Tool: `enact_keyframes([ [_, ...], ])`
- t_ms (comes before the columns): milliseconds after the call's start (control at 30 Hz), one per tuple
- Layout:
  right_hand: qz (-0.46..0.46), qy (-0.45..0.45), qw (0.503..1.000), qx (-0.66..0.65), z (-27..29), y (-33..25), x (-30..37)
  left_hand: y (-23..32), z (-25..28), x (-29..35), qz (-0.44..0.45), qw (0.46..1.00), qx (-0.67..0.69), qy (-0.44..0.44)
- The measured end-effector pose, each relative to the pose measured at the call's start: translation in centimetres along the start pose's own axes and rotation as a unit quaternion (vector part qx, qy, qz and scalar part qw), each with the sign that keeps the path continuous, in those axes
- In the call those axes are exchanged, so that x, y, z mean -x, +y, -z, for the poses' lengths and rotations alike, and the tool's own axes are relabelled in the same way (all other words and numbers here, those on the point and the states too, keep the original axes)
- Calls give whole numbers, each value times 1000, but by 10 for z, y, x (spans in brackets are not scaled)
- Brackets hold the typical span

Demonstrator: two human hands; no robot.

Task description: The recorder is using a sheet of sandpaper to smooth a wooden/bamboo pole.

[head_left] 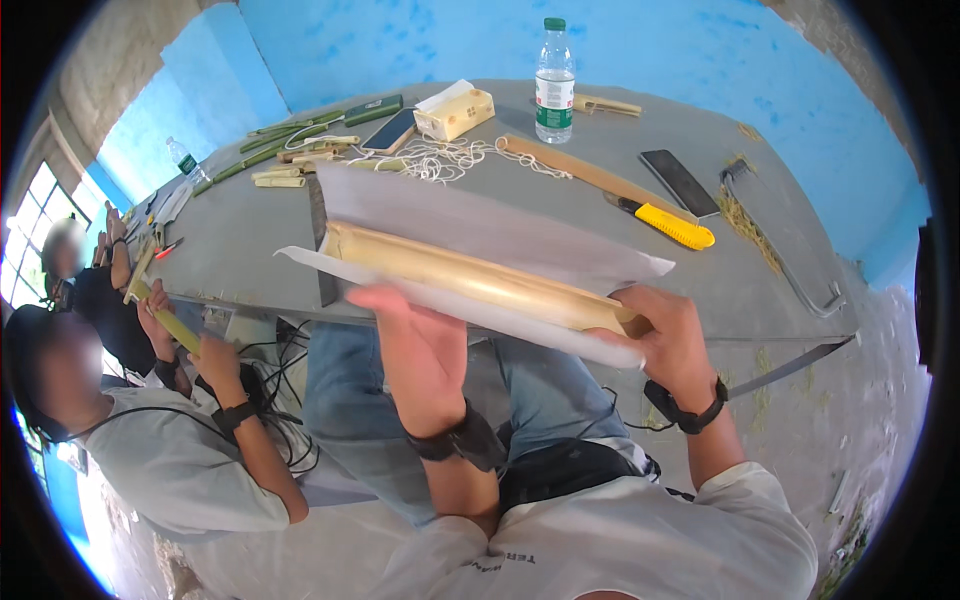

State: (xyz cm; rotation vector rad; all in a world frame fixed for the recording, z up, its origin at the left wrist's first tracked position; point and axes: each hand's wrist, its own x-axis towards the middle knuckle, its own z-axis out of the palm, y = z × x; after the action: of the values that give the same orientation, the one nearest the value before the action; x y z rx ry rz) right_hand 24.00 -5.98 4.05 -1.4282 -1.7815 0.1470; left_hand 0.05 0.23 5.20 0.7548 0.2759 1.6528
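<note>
Golden, trough-shaped bamboo (470,275) is lying on thin white sheeting (480,225) at the grey bench (240,240); the right hand (665,322) is grasping its end, probably for steadying; whether the left hand (425,345) is gripping, I cannot tell.

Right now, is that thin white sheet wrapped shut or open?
Open: the thin white sheet spreads out on both sides of the long, pale-tan bamboo piece, whose upper surface shows uncovered.

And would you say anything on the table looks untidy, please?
Yes: the white string lies in a tangle rather than coiled, near the tissue pack, and straw-coloured scraps litter the right side of the table, unswept.
</note>
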Motion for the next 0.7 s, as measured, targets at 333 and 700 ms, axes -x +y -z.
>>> enact_keyframes([
  [333,-25,15,994,102,34,-12,6,7,18,-33,89,986,137,39],
  [700,-25,37,999,3,1,-24,1,-37,-25,24,-11,999,13,-39],
])
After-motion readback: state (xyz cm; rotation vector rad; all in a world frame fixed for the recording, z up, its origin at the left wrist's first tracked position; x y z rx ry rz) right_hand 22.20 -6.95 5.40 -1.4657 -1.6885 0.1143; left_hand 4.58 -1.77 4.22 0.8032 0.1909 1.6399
